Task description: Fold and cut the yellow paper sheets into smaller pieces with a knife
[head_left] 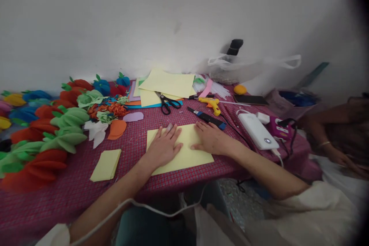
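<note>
- The left hand point(164, 147) lies flat, palm down, fingers spread and released, on the left half of a yellow sheet point(190, 158); it grips nothing.
- The right hand point(211, 138) lies flat in the same way on the sheet's upper right part, fingers pointing toward the left hand, with a bare strip of paper between the two.
- The yellow sheet lies flat on the surface point(72, 194), which is covered with a red checked cloth, close to its near edge and straight in front of the person.
- At 9 o'clock from the sheet, a little apart, lies a small stack of yellow paper point(106, 164).
- At 12 o'clock lie black scissors point(168, 103), partly on a pile of yellow paper point(168, 83).
- At 1 o'clock a dark tool with a blue tip point(206, 117) lies just beyond the right hand's fingers, and past it a yellow glue gun point(211, 104).
- At 2 o'clock sits a white power bank point(257, 130), with a dark phone point(250, 99) farther back.
- At 10 o'clock lie an orange cut-out point(117, 128) and a purple cut-out point(133, 116).
- Farther out at 9 to 10 o'clock, paper flowers point(43, 142) in red, green, blue and yellow crowd the surface.
- At 3 o'clock, well apart, another person's arm point(337, 153) shows at the frame's edge.
</note>
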{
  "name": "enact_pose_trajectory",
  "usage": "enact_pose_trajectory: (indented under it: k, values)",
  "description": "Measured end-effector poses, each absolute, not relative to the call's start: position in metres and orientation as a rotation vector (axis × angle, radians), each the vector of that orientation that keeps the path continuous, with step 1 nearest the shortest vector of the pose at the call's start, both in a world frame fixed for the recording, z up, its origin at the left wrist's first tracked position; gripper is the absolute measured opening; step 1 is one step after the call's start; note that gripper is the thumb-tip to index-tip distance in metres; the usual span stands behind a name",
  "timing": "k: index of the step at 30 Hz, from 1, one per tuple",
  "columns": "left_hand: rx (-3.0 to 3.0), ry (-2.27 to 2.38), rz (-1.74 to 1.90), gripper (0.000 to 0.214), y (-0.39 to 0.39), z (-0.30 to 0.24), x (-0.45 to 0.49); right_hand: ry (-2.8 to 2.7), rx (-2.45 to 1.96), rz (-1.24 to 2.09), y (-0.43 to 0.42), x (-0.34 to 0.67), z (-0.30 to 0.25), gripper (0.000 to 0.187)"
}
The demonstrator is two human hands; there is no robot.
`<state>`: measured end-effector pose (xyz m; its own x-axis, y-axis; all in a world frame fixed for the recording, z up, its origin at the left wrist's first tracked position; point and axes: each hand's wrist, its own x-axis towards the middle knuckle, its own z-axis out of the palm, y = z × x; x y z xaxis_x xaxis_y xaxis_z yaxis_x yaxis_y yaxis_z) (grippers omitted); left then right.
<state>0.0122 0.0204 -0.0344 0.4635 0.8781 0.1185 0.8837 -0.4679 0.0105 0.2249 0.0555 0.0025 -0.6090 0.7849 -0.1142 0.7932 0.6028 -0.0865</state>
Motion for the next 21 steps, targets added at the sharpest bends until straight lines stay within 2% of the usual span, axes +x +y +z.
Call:
enact_pose_trajectory:
  k: [8, 14, 21]
  values:
    - [-2.602, -1.579, -0.165, 0.054, 0.015, -0.025, 0.013, 2.759, 1.29, -0.138, 0.06, 0.233, 0.004, 0.077]
    - [-2.532, -1.583, -0.298, 0.047, -0.042, -0.005, -0.028, 2.971, 1.227, 0.016, 0.041, 0.235, 0.015, 0.048]
    - [-2.377, -1.769, -0.555, 0.048, -0.108, -0.023, -0.064, 3.177, 0.9, -0.17, 0.004, 0.229, 0.01, 0.04]
